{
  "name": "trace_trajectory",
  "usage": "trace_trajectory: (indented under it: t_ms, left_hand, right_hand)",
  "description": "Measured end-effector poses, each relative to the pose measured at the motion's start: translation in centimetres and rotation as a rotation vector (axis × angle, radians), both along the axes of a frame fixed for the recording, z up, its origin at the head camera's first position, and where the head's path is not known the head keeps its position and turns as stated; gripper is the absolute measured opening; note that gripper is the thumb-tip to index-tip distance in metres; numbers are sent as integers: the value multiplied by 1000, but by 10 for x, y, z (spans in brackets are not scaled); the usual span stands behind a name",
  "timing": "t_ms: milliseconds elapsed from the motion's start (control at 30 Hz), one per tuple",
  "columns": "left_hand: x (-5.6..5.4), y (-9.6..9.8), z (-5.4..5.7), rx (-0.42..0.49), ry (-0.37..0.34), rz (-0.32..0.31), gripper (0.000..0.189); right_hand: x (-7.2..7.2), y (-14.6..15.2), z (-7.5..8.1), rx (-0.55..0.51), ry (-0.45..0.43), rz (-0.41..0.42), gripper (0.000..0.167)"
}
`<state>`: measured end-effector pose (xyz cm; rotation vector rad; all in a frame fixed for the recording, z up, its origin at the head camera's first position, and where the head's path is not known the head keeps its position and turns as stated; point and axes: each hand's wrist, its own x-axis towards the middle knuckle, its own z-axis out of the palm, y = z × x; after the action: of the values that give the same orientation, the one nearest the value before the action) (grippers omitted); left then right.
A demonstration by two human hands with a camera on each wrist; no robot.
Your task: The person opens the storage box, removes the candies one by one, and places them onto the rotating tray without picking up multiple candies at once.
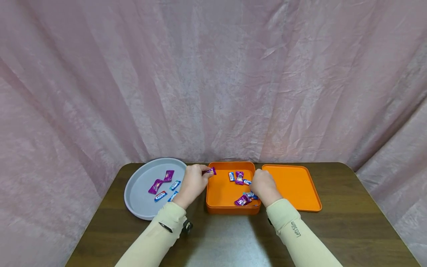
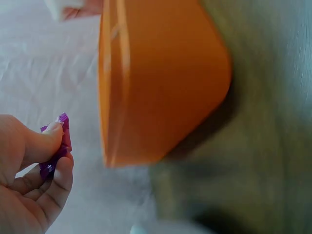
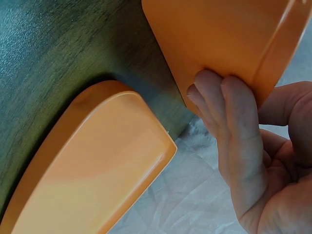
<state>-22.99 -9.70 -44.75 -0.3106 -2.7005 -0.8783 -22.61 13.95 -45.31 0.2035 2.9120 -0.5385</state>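
Observation:
In the head view my left hand (image 1: 193, 183) is over the left side of an orange box (image 1: 232, 210). It pinches a purple-wrapped candy (image 1: 211, 171), which the left wrist view shows between thumb and fingers. My right hand (image 1: 264, 186) grips the box's right wall; in the right wrist view its fingers (image 3: 239, 117) lie along the outside and the thumb goes over the rim. Inside the box lie several purple-wrapped candies (image 1: 239, 177) and blue-and-white wrapped candies (image 1: 231, 176), some partly hidden by the right hand.
On the left, a round grey tray (image 1: 137, 202) bears purple candies (image 1: 155, 186) and blue-and-white candies (image 1: 161, 196). An orange shallow lid or tray (image 1: 295, 185) lies right of the box. All stand on a dark wooden table (image 1: 347, 215), with a pink curtain (image 1: 213, 92) behind.

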Motion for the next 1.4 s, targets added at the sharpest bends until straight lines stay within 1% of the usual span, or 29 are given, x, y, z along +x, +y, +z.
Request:
trace_trajectory:
  t_ms: [67,133,233,333,433,533,733,867,1000,1100,1233,1400]
  left_hand:
    - [-4,-11,7,-11,48,16,8]
    - [-7,-22,14,-21,81,39,8]
    - [-8,-41,23,-15,86,74,10]
    - [-9,-61,26,-27,90,110,11]
    - [-8,-82,25,-45,82,145,10]
    - [-7,-101,21,-59,70,175,9]
    - [2,-132,10,-81,38,254,12]
    - [10,-147,4,-114,-19,271,12]
    - [17,-161,0,-147,-107,235,13]
    - [22,-168,-2,-171,-175,183,14]
    - [27,-172,-3,-197,-283,132,15]
    - [33,-173,-5,-220,-404,97,14]
  right_hand:
    - [0,0,0,-3,3,-4,36]
    - [0,1,1,-2,6,-3,36]
    - [-1,0,1,7,9,5,37]
    - [-2,-1,1,8,6,10,38]
    - [-3,-1,1,5,7,5,37]
    - [-3,-1,1,4,9,1,36]
    - [-3,0,2,6,-1,1,39]
    - [-3,-1,1,4,-8,-3,39]
    - [-2,-2,1,-2,-17,-1,39]
    - [-2,-2,1,-2,-18,-1,40]
    - [-2,-1,1,-2,-15,-3,42]
    - [-1,0,1,3,-7,4,41]
